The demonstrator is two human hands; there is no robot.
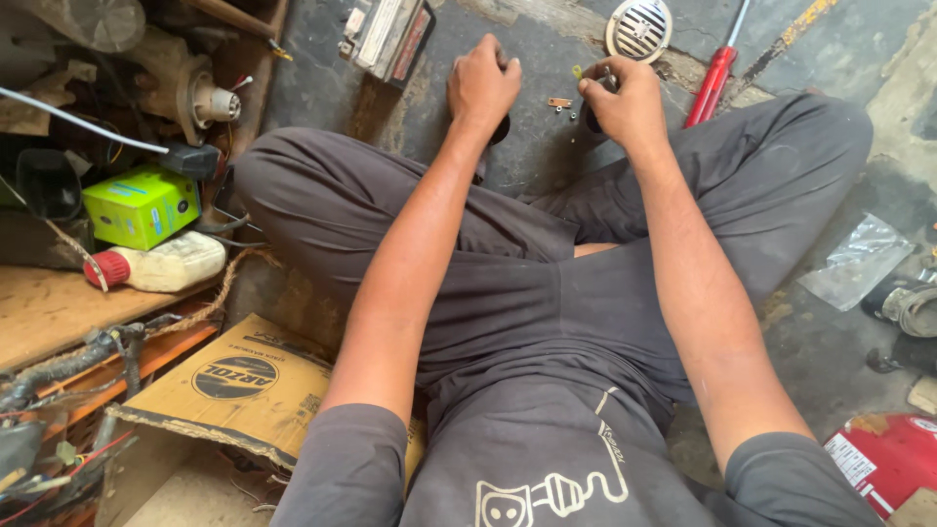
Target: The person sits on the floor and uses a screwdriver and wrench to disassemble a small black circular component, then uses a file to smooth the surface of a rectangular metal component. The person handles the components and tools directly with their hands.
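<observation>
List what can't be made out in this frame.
- Head view: the left hand covers a dark round part; its shape is hidden.
- The right hand closes over something; fingers hide it.
- Small parts between the hands: too small to identify.
- Red-handled screwdriver: tip cut off by the top edge.

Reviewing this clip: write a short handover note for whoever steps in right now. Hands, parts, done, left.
Left hand: knuckles up, pressed on a small dark round part on the grey concrete floor; its grip is hidden.
Right hand: fingers pinched on a small metal piece.
Between the hands: a small copper-coloured strip and tiny loose screws.
Nearby: round slotted metal horn grille, red-handled screwdriver lying unused.
Done: small parts laid out loose. Left: loose bits unfitted.
</observation>
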